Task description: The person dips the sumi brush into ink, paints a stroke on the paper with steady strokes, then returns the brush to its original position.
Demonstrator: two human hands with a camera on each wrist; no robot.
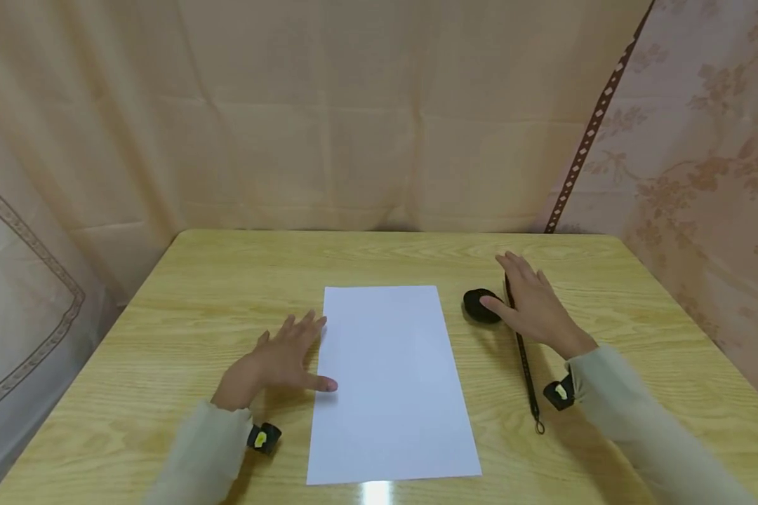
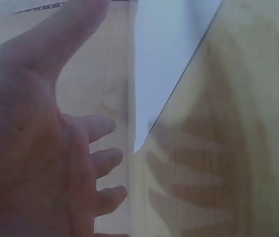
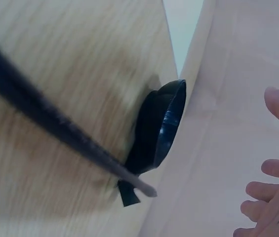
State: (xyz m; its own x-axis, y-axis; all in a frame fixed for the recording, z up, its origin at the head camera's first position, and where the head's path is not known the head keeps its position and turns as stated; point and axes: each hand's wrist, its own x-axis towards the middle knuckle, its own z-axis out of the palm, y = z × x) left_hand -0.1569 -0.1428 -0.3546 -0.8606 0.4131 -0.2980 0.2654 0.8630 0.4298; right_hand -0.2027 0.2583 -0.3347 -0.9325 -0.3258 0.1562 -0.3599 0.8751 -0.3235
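Note:
A blank white sheet of paper (image 1: 388, 386) lies lengthwise on the wooden table. At its left edge is my left hand (image 1: 278, 361), fingers spread, the thumb over the paper; in the left wrist view its finger shadows fall apart from the fingers. My right hand (image 1: 537, 305) is above a small black dish (image 1: 476, 307) and a thin dark brush (image 1: 526, 368) with a loop at its near end. Nothing is in its palm. In the right wrist view the dish (image 3: 151, 128) shows a shiny hollow, and the brush's pointed tip overlaps a flat black piece beside it.
The wooden table (image 1: 164, 351) has rounded far corners. Beige curtains (image 1: 322, 119) hang behind it, and a flower-patterned cloth (image 1: 701, 140) covers the right side. A small black camera is worn on each wrist below the sleeves.

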